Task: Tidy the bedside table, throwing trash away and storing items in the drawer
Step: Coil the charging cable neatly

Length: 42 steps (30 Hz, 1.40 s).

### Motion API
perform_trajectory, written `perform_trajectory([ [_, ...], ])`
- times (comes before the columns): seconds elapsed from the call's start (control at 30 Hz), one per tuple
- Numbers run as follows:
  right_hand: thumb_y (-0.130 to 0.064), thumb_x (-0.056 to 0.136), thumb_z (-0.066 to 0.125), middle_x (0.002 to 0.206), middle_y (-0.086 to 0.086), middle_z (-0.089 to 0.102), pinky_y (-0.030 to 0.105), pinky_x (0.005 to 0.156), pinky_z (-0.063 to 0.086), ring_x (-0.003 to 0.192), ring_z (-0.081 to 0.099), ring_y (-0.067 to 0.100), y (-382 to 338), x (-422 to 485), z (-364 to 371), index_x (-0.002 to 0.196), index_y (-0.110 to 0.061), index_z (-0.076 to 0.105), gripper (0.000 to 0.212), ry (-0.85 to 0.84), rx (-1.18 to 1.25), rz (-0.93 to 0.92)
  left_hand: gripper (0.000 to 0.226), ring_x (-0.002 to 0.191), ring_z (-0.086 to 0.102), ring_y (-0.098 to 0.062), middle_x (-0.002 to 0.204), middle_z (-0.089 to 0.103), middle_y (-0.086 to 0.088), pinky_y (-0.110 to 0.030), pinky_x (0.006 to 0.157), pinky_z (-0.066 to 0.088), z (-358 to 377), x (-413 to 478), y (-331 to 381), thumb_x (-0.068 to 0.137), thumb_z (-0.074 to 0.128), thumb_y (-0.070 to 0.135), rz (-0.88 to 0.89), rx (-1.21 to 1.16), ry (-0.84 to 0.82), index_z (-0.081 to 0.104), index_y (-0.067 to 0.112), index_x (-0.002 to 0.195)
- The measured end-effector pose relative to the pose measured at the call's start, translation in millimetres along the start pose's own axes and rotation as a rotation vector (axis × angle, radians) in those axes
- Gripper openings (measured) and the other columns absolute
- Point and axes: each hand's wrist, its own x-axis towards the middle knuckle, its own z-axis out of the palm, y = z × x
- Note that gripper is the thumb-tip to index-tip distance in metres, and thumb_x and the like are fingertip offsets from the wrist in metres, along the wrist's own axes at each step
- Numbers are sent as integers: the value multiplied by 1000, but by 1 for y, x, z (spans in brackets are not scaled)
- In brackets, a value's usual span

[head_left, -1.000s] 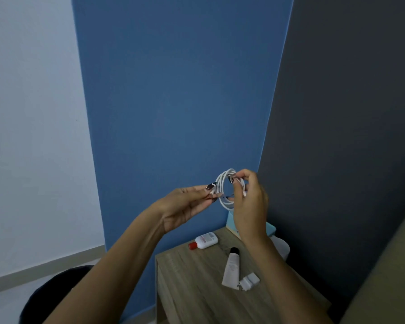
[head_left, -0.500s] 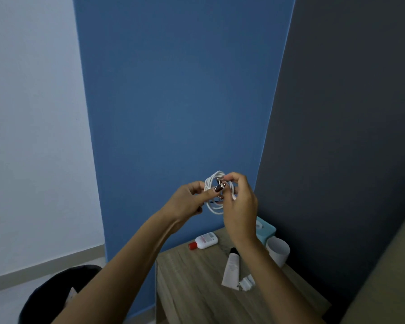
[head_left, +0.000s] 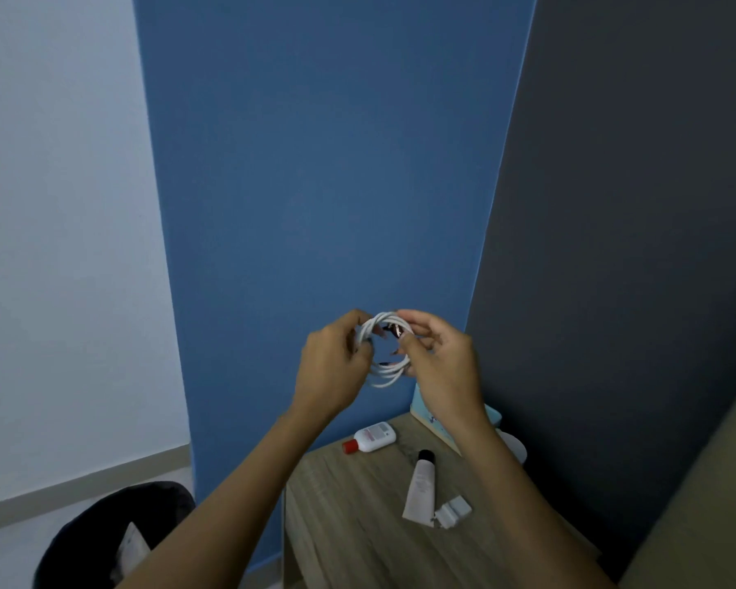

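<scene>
Hands first: my left hand point(head_left: 330, 367) and right hand point(head_left: 442, 361) are both closed on a coiled white cable point(head_left: 384, 354), held up in mid-air at the centre of the frame, above the far end of the bedside table point(head_left: 358, 525). Left fingers pinch one side of the loops, right fingertips point(head_left: 404, 342) work at the other, apparently tucking an end in.

I judge this as the bundling step, before storage. Next I need to keep the coil tight and carry it down to the drawer, which I cannot see from here.

Lower in the frame, on the tabletop, lie a small bottle with a red cap point(head_left: 370, 437), a black-capped tube point(head_left: 420, 488) and a white charger plug point(head_left: 453, 511) just beside the tube. A pale blue box point(head_left: 432, 423) sits partly behind my right wrist. A dark bin point(head_left: 103, 542) stands at lower left. My own forearms cover much of the table.
</scene>
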Motion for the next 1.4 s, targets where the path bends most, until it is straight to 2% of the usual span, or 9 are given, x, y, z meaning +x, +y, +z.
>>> perform_trajectory([
  [0.1,-11,92,57,95,-9,73,37,70,59,77,69,11,0,-2,2,109,-25,69,25,26,-102,-46,18,46,53,-17,53,56,-2,-27,46,42,1,1,4,85,56,8,-70,0,15,68,21,84],
  [0.3,-10,90,56,95,-12,71,37,72,59,81,68,7,6,3,-12,107,-25,69,26,53,-123,25,22,80,70,-22,93,69,-24,-25,74,59,-6,6,2,87,65,10,-218,-430,-399,64,8,109],
  [0.43,-9,89,56,99,-7,73,42,78,60,95,69,12,10,8,-16,105,-27,70,27,-51,67,172,22,83,69,-24,90,66,-17,-33,83,60,2,8,-6,93,57,10,-258,-472,-377,65,11,113],
  [0.53,-8,92,55,102,-1,73,32,75,59,97,69,13,7,13,-27,109,-28,67,29,-145,191,297,19,80,69,-24,93,60,-12,-28,76,61,11,17,-9,94,56,8,-267,-484,-383,65,7,110],
  [0.7,-11,94,57,108,14,71,34,82,59,91,72,24,11,22,-42,122,-13,60,29,-131,319,455,14,70,71,-14,97,65,-14,-20,65,58,14,35,0,93,59,12,-303,-583,-399,64,1,100],
  [0.9,-8,91,60,100,14,73,27,71,60,82,73,20,12,17,-43,114,-8,64,23,-35,339,434,27,76,70,-28,95,66,-17,-29,70,62,22,34,5,91,62,22,-309,-561,-387,64,-1,104],
  [1.07,-6,91,60,99,16,73,26,68,59,83,73,22,16,5,-46,109,-1,66,20,-18,291,446,24,57,68,-16,84,61,-8,-28,64,61,26,21,2,90,64,17,-279,-461,-341,65,0,107],
  [1.27,-3,89,61,97,18,73,31,73,61,84,72,25,24,-11,-48,107,1,66,19,10,296,465,15,54,66,-1,74,66,-1,-14,54,55,35,5,-4,88,67,22,-204,-273,-282,68,9,95],
  [1.4,-1,88,62,88,11,73,30,70,60,74,73,19,31,-10,-52,98,-11,65,14,67,296,471,20,62,70,-9,74,66,2,-19,59,58,45,1,-6,90,64,23,-208,-297,-301,67,7,101],
])
